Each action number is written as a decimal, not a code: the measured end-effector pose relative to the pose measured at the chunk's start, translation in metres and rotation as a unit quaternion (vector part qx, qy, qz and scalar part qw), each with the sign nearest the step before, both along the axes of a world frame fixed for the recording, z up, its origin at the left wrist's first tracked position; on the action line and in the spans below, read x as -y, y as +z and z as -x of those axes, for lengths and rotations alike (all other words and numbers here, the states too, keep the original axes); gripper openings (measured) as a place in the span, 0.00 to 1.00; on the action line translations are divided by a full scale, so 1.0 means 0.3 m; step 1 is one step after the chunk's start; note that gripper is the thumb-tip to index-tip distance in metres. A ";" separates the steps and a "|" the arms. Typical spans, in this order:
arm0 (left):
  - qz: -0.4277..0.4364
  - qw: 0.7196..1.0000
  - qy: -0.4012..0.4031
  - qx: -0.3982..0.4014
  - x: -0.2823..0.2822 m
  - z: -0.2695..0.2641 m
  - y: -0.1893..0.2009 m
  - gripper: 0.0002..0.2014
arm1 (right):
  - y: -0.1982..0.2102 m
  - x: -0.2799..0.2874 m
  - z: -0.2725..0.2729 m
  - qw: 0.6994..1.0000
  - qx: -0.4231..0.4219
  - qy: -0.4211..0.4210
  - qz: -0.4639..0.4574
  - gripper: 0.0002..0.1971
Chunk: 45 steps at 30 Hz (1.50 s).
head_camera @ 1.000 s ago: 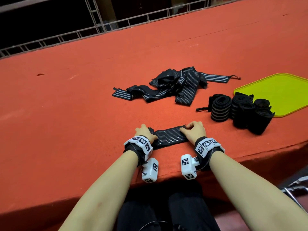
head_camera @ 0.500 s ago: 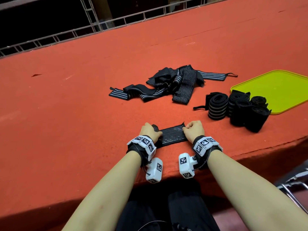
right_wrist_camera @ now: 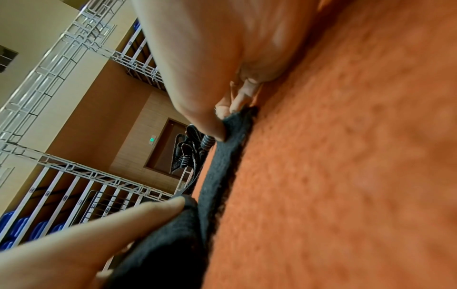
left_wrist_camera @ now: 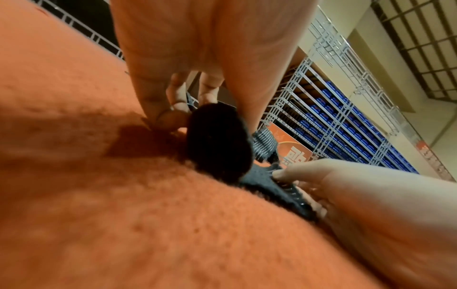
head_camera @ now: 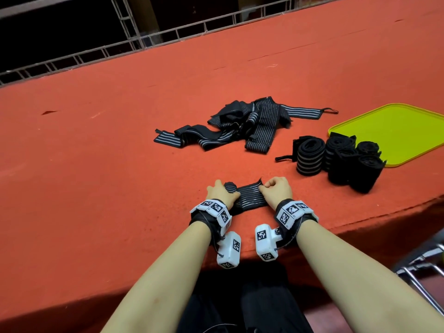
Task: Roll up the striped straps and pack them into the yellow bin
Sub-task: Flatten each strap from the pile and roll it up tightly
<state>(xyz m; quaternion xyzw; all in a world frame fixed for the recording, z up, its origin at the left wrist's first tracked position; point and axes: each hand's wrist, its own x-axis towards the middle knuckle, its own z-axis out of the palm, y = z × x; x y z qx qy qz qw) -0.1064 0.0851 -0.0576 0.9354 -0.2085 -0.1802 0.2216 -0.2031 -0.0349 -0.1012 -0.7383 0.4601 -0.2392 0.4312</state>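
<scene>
Near the red table's (head_camera: pixel 120 188) front edge, the left hand (head_camera: pixel 219 192) is gripping the striped strap's (head_camera: pixel 249 195) rolled end while the right hand (head_camera: pixel 278 191) is pinching its flat end

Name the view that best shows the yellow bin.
The head view: the yellow bin lies whole but for its cropped right side, beside the rolled straps. Neither wrist view shows it, only carpet, hands and the strap being rolled.

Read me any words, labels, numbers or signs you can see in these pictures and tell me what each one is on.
No text reads clearly.
Orange banner behind the shelving: large pale characters, too blurred to read.
Green lit sign beside the door: too small to read.
Wrist camera tags: black-and-white square codes, no letters.
</scene>
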 end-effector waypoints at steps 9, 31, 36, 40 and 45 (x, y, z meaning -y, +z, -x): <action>0.033 0.999 -0.019 -0.022 0.033 -0.018 0.009 0.13 | 0.004 0.002 -0.003 1.000 0.013 -0.022 -0.013 0.05; 0.010 0.995 0.014 -0.094 0.151 0.046 0.010 0.45 | 0.008 0.030 0.032 0.989 0.107 -0.041 -0.090 0.02; 0.009 0.997 -0.026 -0.068 0.186 0.059 0.014 0.39 | 0.006 0.040 0.032 0.988 0.118 -0.009 -0.102 0.07; 0.017 0.993 -0.069 -0.097 0.213 0.059 0.030 0.31 | 0.007 0.048 0.039 0.981 0.141 -0.007 -0.135 0.12; 0.057 0.980 -0.035 -0.189 0.215 0.028 0.035 0.17 | 0.000 0.047 0.037 0.987 0.121 0.000 -0.107 0.07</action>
